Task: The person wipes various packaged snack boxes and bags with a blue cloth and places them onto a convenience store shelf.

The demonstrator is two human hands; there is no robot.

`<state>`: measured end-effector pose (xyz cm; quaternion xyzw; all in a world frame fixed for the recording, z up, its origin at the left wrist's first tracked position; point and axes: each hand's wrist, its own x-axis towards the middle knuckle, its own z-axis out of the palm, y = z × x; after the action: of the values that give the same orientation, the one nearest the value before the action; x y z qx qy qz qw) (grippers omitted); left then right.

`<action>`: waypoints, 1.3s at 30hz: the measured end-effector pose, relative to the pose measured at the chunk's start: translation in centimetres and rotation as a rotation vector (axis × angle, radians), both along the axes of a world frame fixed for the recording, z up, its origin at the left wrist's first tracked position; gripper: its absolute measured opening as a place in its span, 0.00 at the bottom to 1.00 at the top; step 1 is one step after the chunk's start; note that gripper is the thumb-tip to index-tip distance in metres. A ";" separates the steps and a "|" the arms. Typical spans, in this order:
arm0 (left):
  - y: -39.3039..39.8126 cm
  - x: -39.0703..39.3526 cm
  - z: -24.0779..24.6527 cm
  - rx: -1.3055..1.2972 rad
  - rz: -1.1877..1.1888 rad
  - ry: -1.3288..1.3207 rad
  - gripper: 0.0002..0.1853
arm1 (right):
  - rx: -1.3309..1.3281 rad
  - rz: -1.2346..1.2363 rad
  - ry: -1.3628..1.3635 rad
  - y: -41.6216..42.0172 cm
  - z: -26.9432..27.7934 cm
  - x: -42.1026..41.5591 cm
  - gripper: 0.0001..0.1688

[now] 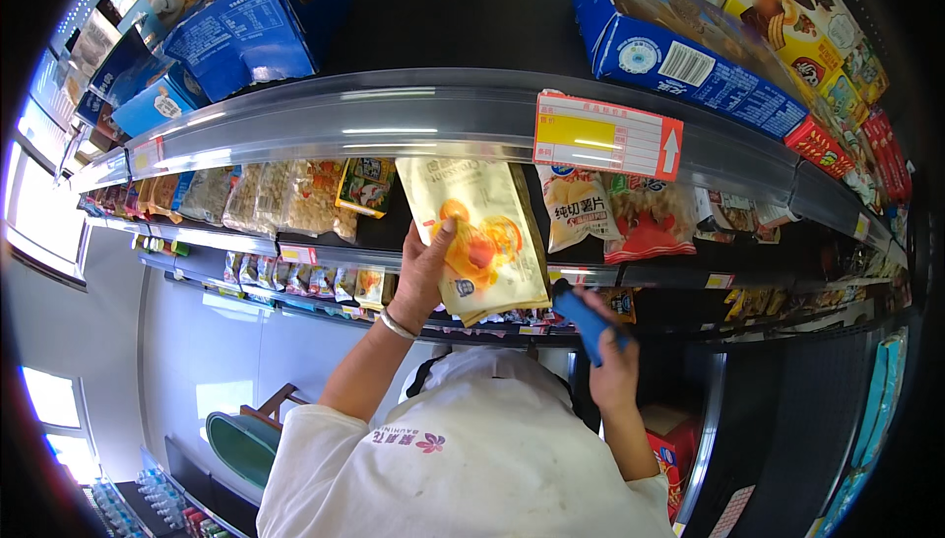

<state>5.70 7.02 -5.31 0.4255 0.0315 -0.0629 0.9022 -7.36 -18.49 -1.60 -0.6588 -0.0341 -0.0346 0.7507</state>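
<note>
My left hand (428, 268) holds a stack of flat, pale-yellow snack packets (491, 243) with pastry pictures, its thumb across the front one. The packets hang upright before the middle shelf, just below the front rail of the upper shelf. To their right, my right hand (614, 364) grips a blue handheld tool with a dark head (587, 320); it is slightly blurred, and its exact kind cannot be told. The tool's head is near the lower right corner of the packets. A bag of potato chips (579, 206) stands on the shelf to the right of the packets.
The upper shelf's clear front rail (443, 113) carries a red and yellow price tag (609, 135). Blue cartons (229, 39) stand above, at left and right. Bagged snacks (314, 195) fill the left of the middle shelf. A green stool (247, 446) is at lower left, a red carton (668, 442) at lower right.
</note>
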 end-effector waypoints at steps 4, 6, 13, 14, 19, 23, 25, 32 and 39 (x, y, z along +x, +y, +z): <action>-2.2 -2.1 0.6 0.122 -0.029 -0.055 0.26 | -0.172 -0.216 -0.262 1.1 3.0 3.3 0.35; -3.6 -3.5 1.4 0.208 -0.084 -0.100 0.26 | -0.553 -0.151 -0.556 1.9 3.5 5.4 0.39; -4.6 -5.9 -2.6 0.591 0.009 -0.407 0.43 | -1.147 0.135 -0.630 8.2 2.3 7.9 0.44; -4.5 -6.1 -3.1 0.458 -0.011 -0.349 0.42 | -1.142 0.176 -0.650 8.5 2.2 7.9 0.43; -2.9 -5.7 -1.3 0.406 -0.064 -0.345 0.35 | -1.222 0.003 -0.598 6.1 1.8 9.1 0.41; -3.2 -5.7 0.4 0.235 0.012 -0.154 0.27 | -1.056 -0.149 -0.502 3.1 -0.5 9.0 0.38; -2.8 -5.3 0.1 0.195 0.028 -0.084 0.26 | -0.934 -0.112 -0.483 2.9 -1.1 7.7 0.34; -2.3 -4.1 0.4 0.211 -0.017 0.010 0.24 | -0.402 -0.168 -0.390 2.3 -0.2 7.0 0.30; -4.1 -3.4 -0.4 0.136 0.005 -0.016 0.21 | -0.853 0.048 -0.538 5.9 -0.4 5.2 0.32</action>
<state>2.26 2.96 -5.74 0.4865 0.0294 -0.0547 0.8715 -2.16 -12.56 -1.96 -0.8737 -0.2525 -0.1689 0.3799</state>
